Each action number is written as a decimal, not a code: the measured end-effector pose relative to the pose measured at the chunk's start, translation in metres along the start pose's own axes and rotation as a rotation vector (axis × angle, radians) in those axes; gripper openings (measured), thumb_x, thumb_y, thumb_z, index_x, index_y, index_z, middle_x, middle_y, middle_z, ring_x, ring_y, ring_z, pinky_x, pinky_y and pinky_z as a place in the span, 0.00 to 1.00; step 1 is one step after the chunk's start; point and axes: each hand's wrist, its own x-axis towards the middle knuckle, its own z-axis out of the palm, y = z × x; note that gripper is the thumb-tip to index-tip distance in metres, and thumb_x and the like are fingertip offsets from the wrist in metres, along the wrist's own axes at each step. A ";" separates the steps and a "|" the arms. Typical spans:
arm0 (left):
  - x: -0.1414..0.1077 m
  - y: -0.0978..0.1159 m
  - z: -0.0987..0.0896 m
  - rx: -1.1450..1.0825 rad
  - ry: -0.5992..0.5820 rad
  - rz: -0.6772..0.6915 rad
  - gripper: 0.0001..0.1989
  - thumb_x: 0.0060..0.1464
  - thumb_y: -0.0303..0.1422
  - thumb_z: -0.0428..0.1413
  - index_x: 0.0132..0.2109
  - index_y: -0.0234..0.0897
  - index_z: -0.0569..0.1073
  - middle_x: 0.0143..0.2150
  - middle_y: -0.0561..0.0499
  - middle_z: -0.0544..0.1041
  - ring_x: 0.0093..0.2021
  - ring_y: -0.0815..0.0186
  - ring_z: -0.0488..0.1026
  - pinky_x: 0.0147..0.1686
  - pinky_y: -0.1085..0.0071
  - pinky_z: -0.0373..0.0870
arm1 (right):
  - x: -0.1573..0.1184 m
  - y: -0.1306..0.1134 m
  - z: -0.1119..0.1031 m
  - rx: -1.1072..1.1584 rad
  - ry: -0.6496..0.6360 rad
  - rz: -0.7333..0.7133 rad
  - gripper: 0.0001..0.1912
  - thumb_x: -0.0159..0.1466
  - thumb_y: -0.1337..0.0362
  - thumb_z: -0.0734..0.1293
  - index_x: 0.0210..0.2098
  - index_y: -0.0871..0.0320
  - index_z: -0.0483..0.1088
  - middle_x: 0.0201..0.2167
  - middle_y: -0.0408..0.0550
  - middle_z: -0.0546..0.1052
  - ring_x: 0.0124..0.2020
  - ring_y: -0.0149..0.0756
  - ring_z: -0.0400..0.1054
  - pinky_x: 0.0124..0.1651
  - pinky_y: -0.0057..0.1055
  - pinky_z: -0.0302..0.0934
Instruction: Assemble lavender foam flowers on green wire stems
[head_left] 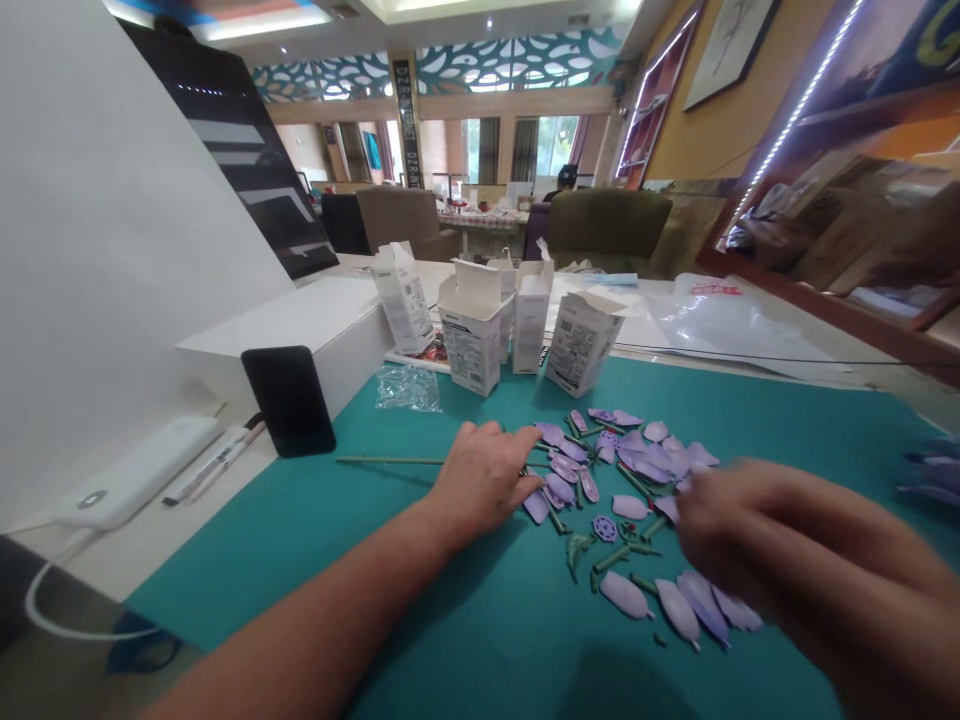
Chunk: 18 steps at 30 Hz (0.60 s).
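Head view: where's the left hand [476, 482]?

Palm down on the teal cutting mat [247, 570], fingers pressed together, tips just touching the edge of the lilac petals [561, 468]. A long thin green stem [390, 460] runs in from the left toward the palm. Can't tell whether the fingers pinch it.

And the right hand [780, 560]?

Blurred, above the far side of the petals, fingers curled inward. Can't tell whether it pinches anything.

What lies between the hands?

Scattered lilac petals, short green stem pieces [619, 556], and a small purple star-shaped piece [604, 528], all flat on the mat. More large petals lie just below the right hand.

Beyond the grip?

Ahead of the left hand, several white cartons [471, 340] stand at the mat's far edge, some with flaps open, and a clear plastic wrapper [409, 388] lies just beside them. Farther left, a black smartphone [289, 400] stands against a white box [285, 335], with a white power bank [135, 472] near it.
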 end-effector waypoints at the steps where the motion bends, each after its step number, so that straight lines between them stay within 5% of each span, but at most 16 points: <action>1: 0.000 0.001 0.000 0.004 -0.009 -0.002 0.22 0.57 0.42 0.54 0.56 0.40 0.64 0.38 0.49 0.76 0.40 0.58 0.69 0.36 0.65 0.58 | 0.004 -0.001 0.003 -0.005 -0.024 -0.005 0.13 0.54 0.48 0.68 0.25 0.50 0.76 0.20 0.48 0.73 0.22 0.39 0.66 0.22 0.33 0.59; 7: -0.002 0.010 0.004 -0.015 -0.010 0.034 0.23 0.57 0.42 0.54 0.57 0.40 0.62 0.38 0.49 0.77 0.39 0.58 0.71 0.36 0.65 0.61 | 0.032 0.043 0.048 -0.148 -0.105 -0.049 0.14 0.57 0.54 0.66 0.36 0.55 0.75 0.32 0.48 0.78 0.34 0.40 0.69 0.36 0.34 0.63; 11: -0.004 0.013 0.004 -0.070 -0.017 0.054 0.23 0.56 0.41 0.55 0.57 0.40 0.62 0.38 0.50 0.78 0.40 0.58 0.73 0.38 0.64 0.64 | 0.030 0.052 0.057 -0.191 -0.140 -0.110 0.10 0.59 0.58 0.63 0.29 0.55 0.74 0.27 0.45 0.76 0.29 0.36 0.67 0.33 0.31 0.59; 18: -0.004 -0.003 -0.016 -0.383 0.270 0.009 0.15 0.60 0.39 0.50 0.50 0.38 0.69 0.41 0.49 0.76 0.38 0.66 0.73 0.38 0.70 0.68 | 0.032 0.058 0.051 -0.128 -0.110 0.055 0.12 0.56 0.54 0.64 0.26 0.55 0.73 0.22 0.43 0.72 0.25 0.34 0.63 0.26 0.28 0.53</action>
